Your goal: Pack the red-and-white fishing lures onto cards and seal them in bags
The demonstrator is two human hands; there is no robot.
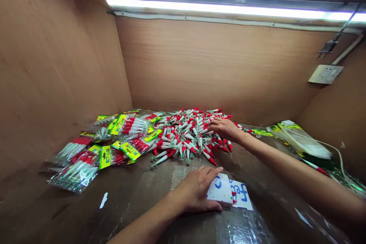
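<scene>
Head view, clock positions from the white block [219, 194]: bagged jigs [135, 126] occupy the counter [134, 194] at 10 o'clock; clear plastic bags [307, 143] lie at 2 o'clock. Bag headers [105, 157] read "BCT LURE"; the block bears a blue "C". Loose red-and-white squid jigs [183, 135] are heaped at 11 o'clock, long axes mixed; the foremost red tip points between 4 and 5 o'clock. Left hand [197, 187]: fingers gripping the block. Right hand [224, 127]: fingers at the heap, grip not determinable.
</scene>
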